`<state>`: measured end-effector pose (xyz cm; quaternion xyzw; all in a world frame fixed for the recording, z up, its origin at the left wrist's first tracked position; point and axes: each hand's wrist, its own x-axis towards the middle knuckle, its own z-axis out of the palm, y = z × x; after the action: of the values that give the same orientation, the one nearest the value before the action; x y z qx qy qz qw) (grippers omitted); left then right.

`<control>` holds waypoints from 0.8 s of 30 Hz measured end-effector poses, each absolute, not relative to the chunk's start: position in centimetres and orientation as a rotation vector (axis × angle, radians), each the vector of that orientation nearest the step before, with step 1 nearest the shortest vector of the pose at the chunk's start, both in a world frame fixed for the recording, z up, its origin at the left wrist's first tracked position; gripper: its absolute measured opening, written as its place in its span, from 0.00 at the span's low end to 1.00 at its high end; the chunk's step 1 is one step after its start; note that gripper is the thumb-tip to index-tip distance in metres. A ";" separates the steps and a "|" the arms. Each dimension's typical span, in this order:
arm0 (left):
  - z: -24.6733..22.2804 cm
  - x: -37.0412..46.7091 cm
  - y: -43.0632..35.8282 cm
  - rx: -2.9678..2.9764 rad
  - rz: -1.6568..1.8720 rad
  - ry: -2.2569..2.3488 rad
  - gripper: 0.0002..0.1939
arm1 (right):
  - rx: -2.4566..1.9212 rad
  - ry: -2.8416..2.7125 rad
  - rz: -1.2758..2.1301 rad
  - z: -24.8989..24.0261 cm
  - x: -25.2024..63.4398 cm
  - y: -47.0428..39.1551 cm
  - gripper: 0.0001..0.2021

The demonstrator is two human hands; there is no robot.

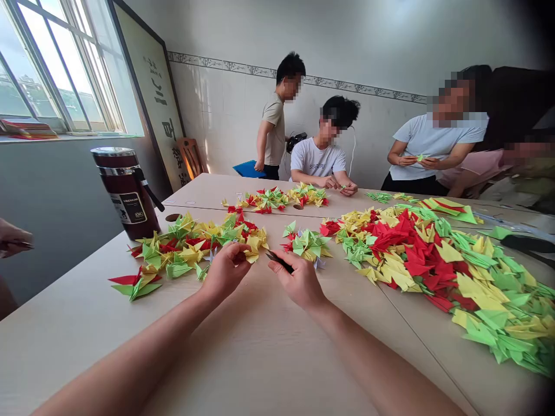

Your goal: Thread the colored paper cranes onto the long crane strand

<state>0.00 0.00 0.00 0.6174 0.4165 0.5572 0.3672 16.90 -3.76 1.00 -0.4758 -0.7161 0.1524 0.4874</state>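
My left hand [229, 268] is closed, thumb and forefinger pinched at a yellow paper crane [256, 245]. In my right hand [301, 281] is a slim black pointed tool [281, 262], its tip aimed left at the yellow paper; its exact kind is hard to make out. Just beyond my left hand spreads a pile of green, yellow and red paper cranes [182, 251]. A smaller cluster of cranes [309, 244] lies behind my right hand. One red, yellow and green bunch of cranes [136, 284] sits apart at the left.
A dark red vacuum flask [125, 196] stands on the table [260, 358] at left. A large heap of folded cranes [433, 260] covers the right side. Across the table, two people handle small green papers, and another person stands behind. Someone's hand [13, 238] shows at the left edge.
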 end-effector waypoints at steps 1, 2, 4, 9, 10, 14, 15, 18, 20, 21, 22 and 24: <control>0.0 0.0 0.0 1.658 1.448 1.086 0.09 | -1.153 -1.765 0.343 1.1 16.9 -3.9 0.12; 0.1 0.0 -0.1 1.731 1.452 1.103 0.08 | -1.152 -1.792 0.316 1.1 16.9 -4.0 0.12; 0.4 0.0 -0.4 1.857 1.436 1.135 0.09 | -1.156 -1.849 0.272 1.2 16.8 -4.2 0.11; 1.1 0.0 -1.2 1.980 1.395 1.150 0.13 | -1.161 -1.938 0.235 1.1 16.5 -4.6 0.10; 1.2 0.1 -1.3 1.994 1.383 1.143 0.13 | -1.167 -1.950 0.230 1.1 16.5 -4.6 0.11; 1.3 0.2 -1.6 2.039 1.332 1.120 0.12 | -1.212 -1.992 0.196 1.1 16.4 -4.7 0.11; 1.3 0.3 -1.6 2.042 1.329 1.114 0.11 | -1.224 -1.997 0.187 1.2 16.4 -4.8 0.11; 1.4 0.3 -1.7 2.054 1.329 1.106 0.11 | -1.256 -2.008 0.162 1.3 16.5 -4.9 0.11; 1.4 0.3 -1.7 2.069 1.327 1.105 0.11 | -1.268 -2.014 0.149 1.4 16.5 -4.9 0.11; 1.4 0.3 -1.7 2.074 1.327 1.104 0.11 | -1.272 -2.016 0.144 1.4 16.5 -4.8 0.11; 1.4 0.3 -1.6 2.076 1.327 1.100 0.11 | -1.276 -2.019 0.138 1.4 16.5 -4.8 0.11; 1.3 0.3 -1.6 2.069 1.327 1.092 0.10 | -1.282 -2.028 0.132 1.3 16.5 -4.7 0.11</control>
<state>0.31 -1.63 1.33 0.7498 0.3957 0.4807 0.2241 16.47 -4.72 1.30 -0.4974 -0.7871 0.0514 0.3611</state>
